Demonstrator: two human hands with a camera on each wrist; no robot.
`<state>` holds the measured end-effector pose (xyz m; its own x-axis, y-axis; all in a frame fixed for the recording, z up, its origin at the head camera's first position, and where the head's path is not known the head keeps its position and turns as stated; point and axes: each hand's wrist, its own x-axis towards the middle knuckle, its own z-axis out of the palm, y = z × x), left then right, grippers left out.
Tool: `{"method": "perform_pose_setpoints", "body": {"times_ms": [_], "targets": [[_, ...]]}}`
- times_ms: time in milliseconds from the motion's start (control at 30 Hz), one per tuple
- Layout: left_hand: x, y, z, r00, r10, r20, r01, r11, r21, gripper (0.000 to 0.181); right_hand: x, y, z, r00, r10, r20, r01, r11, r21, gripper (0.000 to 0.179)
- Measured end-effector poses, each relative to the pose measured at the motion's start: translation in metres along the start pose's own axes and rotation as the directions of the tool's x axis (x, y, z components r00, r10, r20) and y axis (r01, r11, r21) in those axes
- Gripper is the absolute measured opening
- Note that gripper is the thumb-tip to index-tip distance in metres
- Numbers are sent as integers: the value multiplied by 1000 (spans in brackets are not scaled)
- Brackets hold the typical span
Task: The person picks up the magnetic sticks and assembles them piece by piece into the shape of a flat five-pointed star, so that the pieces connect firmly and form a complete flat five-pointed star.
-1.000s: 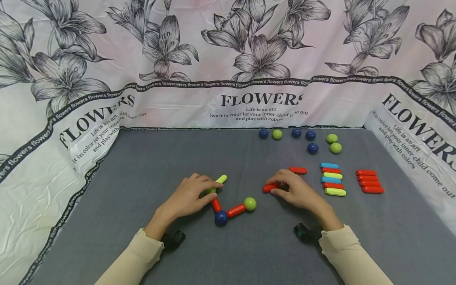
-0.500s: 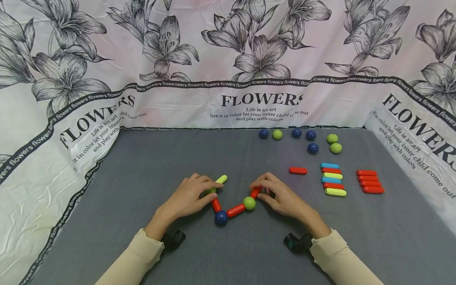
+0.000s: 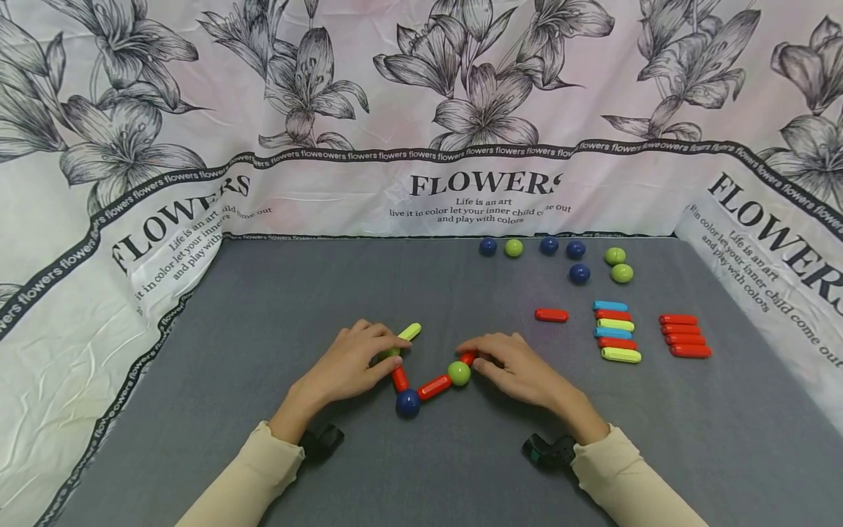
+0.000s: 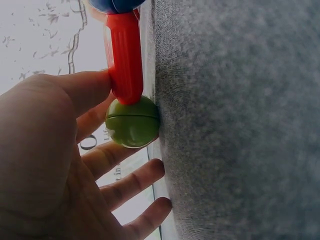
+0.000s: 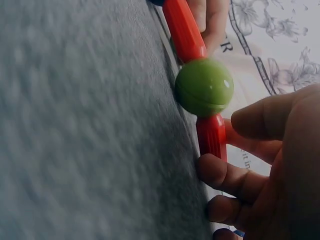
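My left hand (image 3: 356, 362) pinches around a green ball (image 4: 132, 122), its thumb against the red stick (image 4: 125, 60) joined to that ball. A yellow-green stick (image 3: 410, 331) points away from beyond these fingers. The red stick runs to a dark blue ball (image 3: 407, 403), from which a second red stick (image 3: 435, 387) leads to another green ball (image 3: 459, 373). On that ball's far side, my right hand (image 3: 523, 369) holds a third red stick (image 5: 211, 136) between thumb and fingers, its end right at the ball. Part of this stick is hidden by the fingers.
A single red stick (image 3: 551, 315) lies beyond my right hand. Farther right are a column of blue, red and yellow sticks (image 3: 615, 333) and a stack of red sticks (image 3: 685, 340). Loose blue balls (image 3: 579, 274) and green balls (image 3: 622, 273) sit near the back edge.
My right hand has moved left with the red stick and brought it up to the right green ball, which has shifted slightly left. My left hand has stayed in place.
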<state>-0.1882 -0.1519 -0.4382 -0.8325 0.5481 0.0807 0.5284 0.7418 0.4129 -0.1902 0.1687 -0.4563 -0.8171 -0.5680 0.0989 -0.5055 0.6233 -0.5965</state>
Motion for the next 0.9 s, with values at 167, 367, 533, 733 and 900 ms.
{"method": "perform_pose_setpoints", "body": {"times_ms": [167, 367, 533, 733, 900], "targets": [[1, 0, 1, 1000, -10, 5, 11, 1000, -2, 31, 0, -5, 2, 1000, -5, 8, 5, 1000, 29, 27], [1, 1, 1, 1000, -14, 5, 14, 1000, -4, 32, 1, -7, 5, 1000, -3, 14, 2, 999, 48, 24], [0, 0, 1, 1000, -14, 6, 14, 1000, -8, 33, 1, -7, 7, 1000, 4, 21, -5, 999, 46, 27], [0, 0, 1, 1000, -14, 2, 14, 1000, -5, 34, 1, -7, 7, 999, 21, 36, -22, 1000, 20, 41], [0, 0, 2, 1000, -16, -2, 16, 1000, -7, 35, 1, -7, 8, 999, 28, 34, -28, 999, 19, 46]]}}
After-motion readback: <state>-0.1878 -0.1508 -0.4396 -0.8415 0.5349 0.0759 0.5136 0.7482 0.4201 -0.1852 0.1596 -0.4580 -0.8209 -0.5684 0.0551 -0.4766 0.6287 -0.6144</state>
